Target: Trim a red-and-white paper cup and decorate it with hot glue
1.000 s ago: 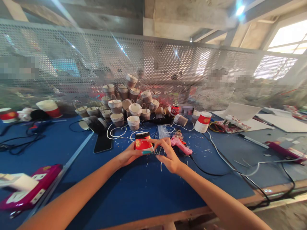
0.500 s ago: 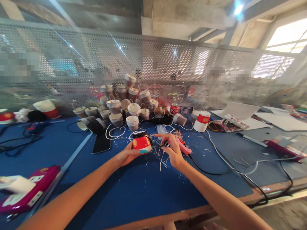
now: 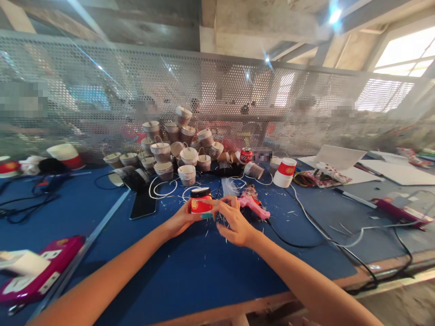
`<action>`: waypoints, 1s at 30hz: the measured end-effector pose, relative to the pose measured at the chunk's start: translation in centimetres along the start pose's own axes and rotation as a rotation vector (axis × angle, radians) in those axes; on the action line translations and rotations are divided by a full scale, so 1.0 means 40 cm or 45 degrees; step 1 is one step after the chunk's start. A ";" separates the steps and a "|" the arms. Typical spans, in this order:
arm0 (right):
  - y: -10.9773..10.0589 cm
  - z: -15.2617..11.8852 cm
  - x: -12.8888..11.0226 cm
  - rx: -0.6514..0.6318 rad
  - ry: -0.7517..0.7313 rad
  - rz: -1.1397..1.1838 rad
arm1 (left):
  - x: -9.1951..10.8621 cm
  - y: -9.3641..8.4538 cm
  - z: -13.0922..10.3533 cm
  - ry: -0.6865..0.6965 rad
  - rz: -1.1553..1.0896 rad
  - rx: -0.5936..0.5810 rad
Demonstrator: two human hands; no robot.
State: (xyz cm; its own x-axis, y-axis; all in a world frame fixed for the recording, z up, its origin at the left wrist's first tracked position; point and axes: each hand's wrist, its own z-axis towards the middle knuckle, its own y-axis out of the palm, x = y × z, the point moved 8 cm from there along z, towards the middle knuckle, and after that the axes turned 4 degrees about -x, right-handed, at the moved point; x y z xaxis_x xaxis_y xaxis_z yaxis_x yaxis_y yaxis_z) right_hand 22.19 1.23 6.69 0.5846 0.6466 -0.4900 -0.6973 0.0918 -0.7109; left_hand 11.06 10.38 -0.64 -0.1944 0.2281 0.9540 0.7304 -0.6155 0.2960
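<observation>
My left hand (image 3: pixel 181 219) is closed around a small red paper cup (image 3: pixel 197 206) with a gold emblem, a black band round its top and a teal patch low down. It holds the cup a little above the blue table. At the cup's right side is my right hand (image 3: pixel 234 222), its fingers apart and partly bent. One finger reaches across to the red side of the cup and seems to touch it; the thumb stays lower and apart. Just beyond my right hand lies a pink glue gun (image 3: pixel 254 208) on its side, with a black cord.
Small grey-white buckets (image 3: pixel 160 151) with handles are piled at the back. Near them stand a red drink can (image 3: pixel 246 155) and a red-and-white paper cup (image 3: pixel 284 173). A dark phone (image 3: pixel 144 204) lies left; a magenta power strip (image 3: pixel 61 258) is nearer. White cable (image 3: pixel 306 210) crosses the right.
My right hand has moved left to the cup, and its fingers have come off their bent, pinch-like pose. The cup has turned slightly and shifted a little right in my left hand.
</observation>
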 end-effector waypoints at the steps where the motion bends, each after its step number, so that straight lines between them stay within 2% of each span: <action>1: 0.003 0.001 0.003 -0.003 0.021 -0.009 | 0.001 0.001 0.000 0.000 0.000 0.000; 7: -0.017 -0.006 0.031 0.137 0.096 0.060 | 0.004 -0.001 -0.001 0.003 -0.071 -0.001; 10: -0.051 -0.020 0.053 0.318 0.139 0.078 | 0.006 -0.004 -0.001 0.012 -0.124 0.020; 13: -0.077 -0.031 0.050 0.442 0.068 0.058 | 0.009 0.000 -0.001 0.023 -0.064 0.073; 14: -0.074 -0.030 0.043 0.412 0.028 0.042 | 0.011 0.002 -0.002 0.030 -0.024 0.100; 17: -0.036 -0.016 0.016 0.184 -0.061 -0.037 | 0.016 0.009 -0.003 0.067 0.084 0.170; 21: 0.008 -0.003 0.007 0.003 -0.017 -0.156 | 0.017 0.016 -0.001 0.142 0.148 0.183; 26: 0.026 0.003 0.006 -0.061 0.035 -0.232 | 0.010 0.013 0.000 0.165 0.184 0.223; 30: 0.003 0.002 0.014 0.019 0.076 -0.179 | 0.022 0.017 -0.007 0.184 0.132 0.233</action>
State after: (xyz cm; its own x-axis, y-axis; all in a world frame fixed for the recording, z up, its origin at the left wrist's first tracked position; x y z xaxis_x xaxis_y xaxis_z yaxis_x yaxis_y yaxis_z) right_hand 22.38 1.66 6.37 0.6999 0.5808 -0.4157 -0.6130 0.1897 -0.7670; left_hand 11.20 9.97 0.42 -0.1944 0.0530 0.9795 0.8552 -0.4800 0.1957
